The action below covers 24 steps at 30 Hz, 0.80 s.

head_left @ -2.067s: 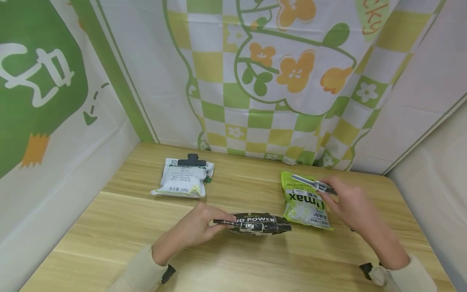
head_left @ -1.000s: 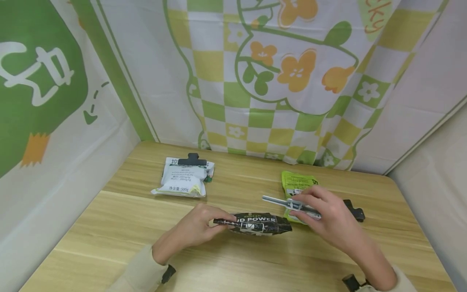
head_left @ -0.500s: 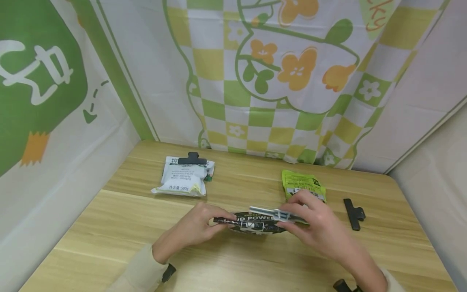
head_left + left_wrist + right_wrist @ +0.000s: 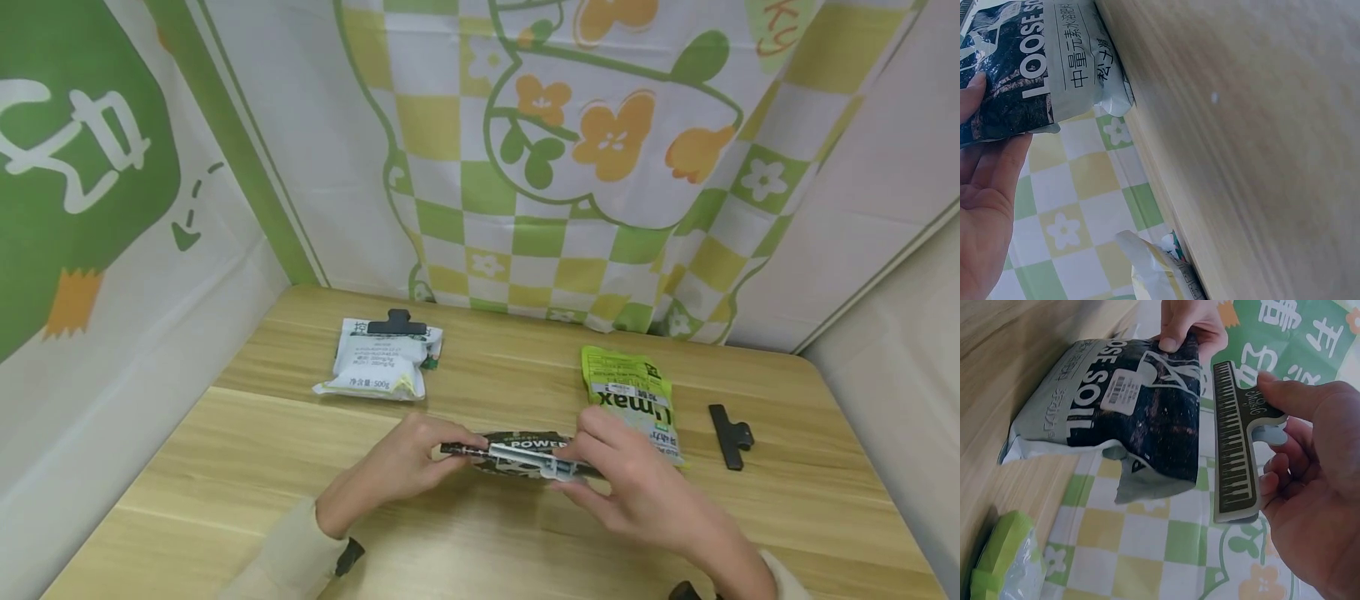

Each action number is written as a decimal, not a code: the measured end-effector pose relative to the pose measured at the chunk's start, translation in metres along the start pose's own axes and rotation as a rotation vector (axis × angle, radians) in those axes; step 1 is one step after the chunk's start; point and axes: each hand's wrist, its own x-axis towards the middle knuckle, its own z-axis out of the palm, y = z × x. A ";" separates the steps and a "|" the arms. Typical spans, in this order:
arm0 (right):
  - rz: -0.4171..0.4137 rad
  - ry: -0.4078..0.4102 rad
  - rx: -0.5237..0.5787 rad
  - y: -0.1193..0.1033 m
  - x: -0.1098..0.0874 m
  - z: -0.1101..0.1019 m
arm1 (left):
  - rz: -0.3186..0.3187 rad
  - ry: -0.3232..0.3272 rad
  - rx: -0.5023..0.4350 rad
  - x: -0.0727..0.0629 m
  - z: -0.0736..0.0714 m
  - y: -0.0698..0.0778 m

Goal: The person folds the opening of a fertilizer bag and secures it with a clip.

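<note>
Head view shows the left hand (image 4: 405, 471) pinching the soil bag (image 4: 517, 454) while the right hand (image 4: 626, 487) holds the sealing clip (image 4: 525, 458) against its top edge, judged ready for clamping.

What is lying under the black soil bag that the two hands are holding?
Under the black soil bag only the wooden table shows. The left hand and right hand cover both ends, so anything beneath those parts stays hidden.

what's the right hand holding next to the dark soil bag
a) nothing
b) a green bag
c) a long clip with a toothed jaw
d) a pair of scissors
c: in the right wrist view the right hand pinches a long clip with rows of teeth, held just beside the soil bag that the left hand grips at its top edge.
</note>
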 end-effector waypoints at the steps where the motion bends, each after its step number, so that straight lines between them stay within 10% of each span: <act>1: -0.009 -0.004 0.003 -0.001 0.001 0.001 | -0.003 -0.002 -0.002 0.000 0.000 0.000; 24: -0.029 -0.042 -0.019 -0.003 0.020 0.024 | -0.070 -0.022 0.000 -0.001 -0.001 0.001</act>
